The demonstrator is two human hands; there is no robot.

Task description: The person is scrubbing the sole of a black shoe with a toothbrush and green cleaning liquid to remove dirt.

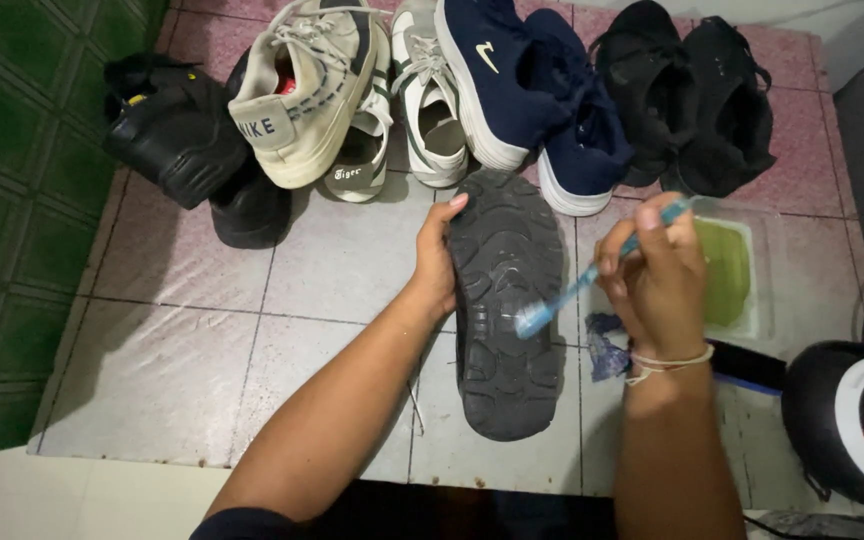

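Beyond the black lugged sole (505, 300) sit beige (302, 95) and navy shoes (522, 85); right of it, a blue toothbrush (592, 275) and green liquid (724, 270).

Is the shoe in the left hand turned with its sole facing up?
Yes, the black shoe shows its treaded sole upward while the left hand grips its edge.
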